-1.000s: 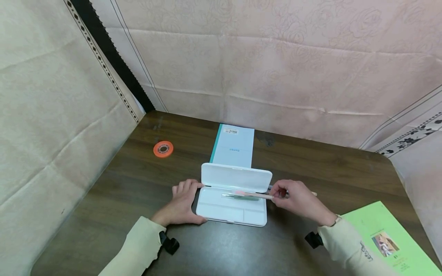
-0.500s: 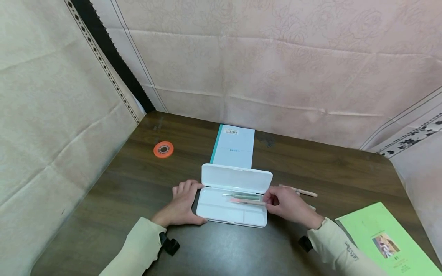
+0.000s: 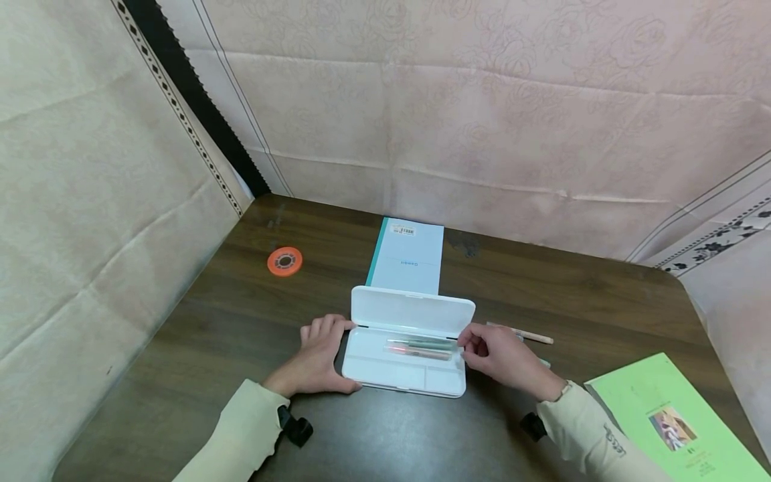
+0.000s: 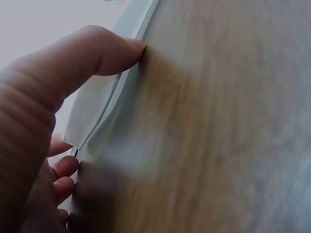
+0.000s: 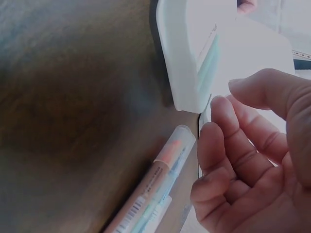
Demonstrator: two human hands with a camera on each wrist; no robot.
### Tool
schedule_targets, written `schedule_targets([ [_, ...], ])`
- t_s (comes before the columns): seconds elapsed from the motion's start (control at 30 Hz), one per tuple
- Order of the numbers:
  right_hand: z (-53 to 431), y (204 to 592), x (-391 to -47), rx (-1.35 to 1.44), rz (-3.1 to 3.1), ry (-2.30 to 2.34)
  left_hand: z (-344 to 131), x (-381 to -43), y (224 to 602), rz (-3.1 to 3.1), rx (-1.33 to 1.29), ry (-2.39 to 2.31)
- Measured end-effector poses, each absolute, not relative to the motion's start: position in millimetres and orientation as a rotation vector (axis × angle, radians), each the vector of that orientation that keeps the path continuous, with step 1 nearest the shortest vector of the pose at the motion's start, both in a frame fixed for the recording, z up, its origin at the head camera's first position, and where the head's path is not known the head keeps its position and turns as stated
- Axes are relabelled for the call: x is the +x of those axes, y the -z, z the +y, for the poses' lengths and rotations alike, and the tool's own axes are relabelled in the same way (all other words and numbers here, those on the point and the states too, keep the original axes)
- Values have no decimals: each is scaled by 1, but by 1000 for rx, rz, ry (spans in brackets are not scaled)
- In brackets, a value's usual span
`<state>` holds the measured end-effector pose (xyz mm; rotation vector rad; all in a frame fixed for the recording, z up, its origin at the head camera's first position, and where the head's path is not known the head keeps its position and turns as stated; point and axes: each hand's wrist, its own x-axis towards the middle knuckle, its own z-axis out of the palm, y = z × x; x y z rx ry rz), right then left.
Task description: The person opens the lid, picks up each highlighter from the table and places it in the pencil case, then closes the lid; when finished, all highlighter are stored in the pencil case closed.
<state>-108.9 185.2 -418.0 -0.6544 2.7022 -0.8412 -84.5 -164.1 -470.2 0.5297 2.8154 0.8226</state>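
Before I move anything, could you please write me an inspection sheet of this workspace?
Surface: dark wood-grain table, with scuff-like marks near its far edge.
Job's things: white case, lid up; greenish pen and pinkish pen lie inside; more pens lie on the table beyond its right end.
Clutter: orange disc; blue booklet, partly hidden by the lid; green book at right.
Grips: left grip holds the case's left end; right grip, by its right end, holds nothing visible.
Cables: nothing seen.
Surroundings: patterned cloth behind the table.

Around a white case (image 3: pixel 382 373), the table (image 3: pixel 229 348) is bearing an orange disc (image 3: pixel 274 262) at ten o'clock, booklet (image 3: pixel 411 256) twelve, pens (image 3: pixel 533 336) three, book (image 3: pixel 680 408) four.
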Motion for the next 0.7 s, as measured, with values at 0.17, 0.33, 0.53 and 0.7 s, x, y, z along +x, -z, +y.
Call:
schedule_targets([
  [0.17,189,412,-107,-601,2652,893,-164,-84,469,2816,526,-820],
  [0.33,194,400,-107,-607,2675,911,-164,-84,469,2819,530,-823],
  [0.53,206,384,-109,-635,2748,943,-164,-84,470,2825,528,-807],
  [0.7,220,374,-111,-619,2794,963,-164,-84,469,2823,524,-805],
])
